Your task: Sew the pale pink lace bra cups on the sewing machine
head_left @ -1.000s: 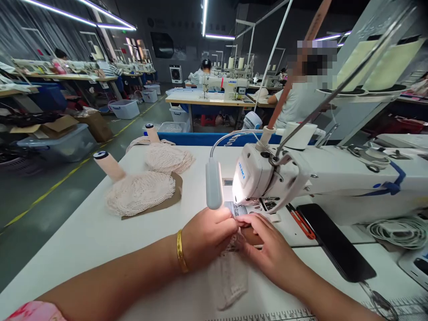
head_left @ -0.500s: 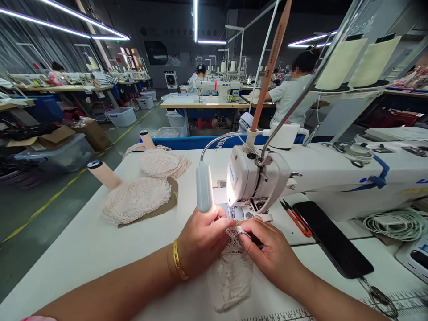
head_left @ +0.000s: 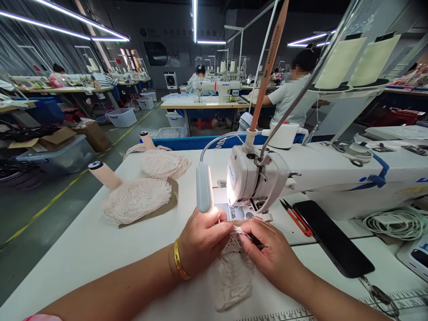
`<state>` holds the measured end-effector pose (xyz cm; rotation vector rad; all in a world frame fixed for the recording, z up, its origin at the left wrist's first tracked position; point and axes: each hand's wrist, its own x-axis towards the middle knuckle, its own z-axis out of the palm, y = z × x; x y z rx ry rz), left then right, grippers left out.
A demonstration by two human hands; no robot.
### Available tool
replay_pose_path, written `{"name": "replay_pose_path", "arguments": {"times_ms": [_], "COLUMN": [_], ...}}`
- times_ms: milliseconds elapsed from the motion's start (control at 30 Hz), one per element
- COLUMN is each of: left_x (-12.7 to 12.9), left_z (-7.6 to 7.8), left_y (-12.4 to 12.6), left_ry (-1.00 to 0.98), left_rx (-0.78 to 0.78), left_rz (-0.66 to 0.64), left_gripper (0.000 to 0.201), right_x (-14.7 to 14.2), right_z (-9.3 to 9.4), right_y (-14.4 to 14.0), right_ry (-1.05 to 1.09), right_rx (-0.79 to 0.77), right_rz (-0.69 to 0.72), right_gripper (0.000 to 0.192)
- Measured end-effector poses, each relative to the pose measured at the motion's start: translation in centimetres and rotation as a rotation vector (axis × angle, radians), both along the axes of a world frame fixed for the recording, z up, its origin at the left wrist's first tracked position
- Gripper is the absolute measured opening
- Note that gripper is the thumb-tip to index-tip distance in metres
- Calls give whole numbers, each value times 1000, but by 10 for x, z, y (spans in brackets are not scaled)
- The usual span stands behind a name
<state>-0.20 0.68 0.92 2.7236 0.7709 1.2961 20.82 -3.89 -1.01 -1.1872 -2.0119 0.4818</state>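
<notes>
A strip of white lace fabric (head_left: 235, 272) hangs toward me over the table edge of the sewing machine's bed. My left hand (head_left: 205, 238) pinches its upper edge between thumb and fingers, just in front of the needle area. On the other side, my right hand (head_left: 267, 247) pinches the same edge, thumb and forefinger close to the left thumb. A dark slim object, partly hidden, shows under the right fingers. The sewing machine head (head_left: 257, 176) stands right behind both hands, and the lit lamp (head_left: 204, 187) hangs over my left hand.
Stacked lace pieces (head_left: 142, 198) lie at left beside a thread cone (head_left: 106, 174). Orange-handled snips (head_left: 297, 219) and a black phone (head_left: 331, 236) rest at right, near a coiled white cable (head_left: 394, 224). A printed ruler (head_left: 409, 296) runs along the front. A co-worker (head_left: 292, 96) sits beyond the machine.
The lace's top edge is now folded over between my fingertips, with less of the white edge showing. Both hands stay in nearly the same place.
</notes>
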Motion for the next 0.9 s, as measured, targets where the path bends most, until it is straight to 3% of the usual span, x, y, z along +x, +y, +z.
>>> {"name": "replay_pose_path", "arguments": {"times_ms": [100,233,367,467,533,567,667,767,833,900], "left_x": [1,4,7,7,7,7,7,9,12,14], "left_z": [1,1,4,13,25,32,48,47,34,18], "left_y": [-1,-3,-4,-11,-24,-32,-54,-55,-43,-27], "left_ry": [-27,-88,-123,-120,-121,-122,-99,-44,26,149], "left_rx": [-41,-111,-149,-223,-352,-445,-832,-1112,-1113,-975], "left_rz": [-14,-47,-69,-97,-121,-139,-235,-282,-169,43], "left_gripper": [18,16,14,12,9,7,11,16,19,23], "right_x": [0,1,2,7,14,18,31,35,30,19], "right_z": [2,4,8,18,34,44,75,88,80,64], "right_y": [-2,-2,0,-6,-19,-28,-48,-41,-20,4], "right_ry": [50,93,104,136,136,125,44,-20,-67,-178], "right_rx": [-48,-1,83,134,114,78,-323,-600,-647,-647], "right_rz": [-12,55,80,130,181,196,191,222,168,99], "right_gripper": [3,21,18,15,13,11,13,22,21,15]}}
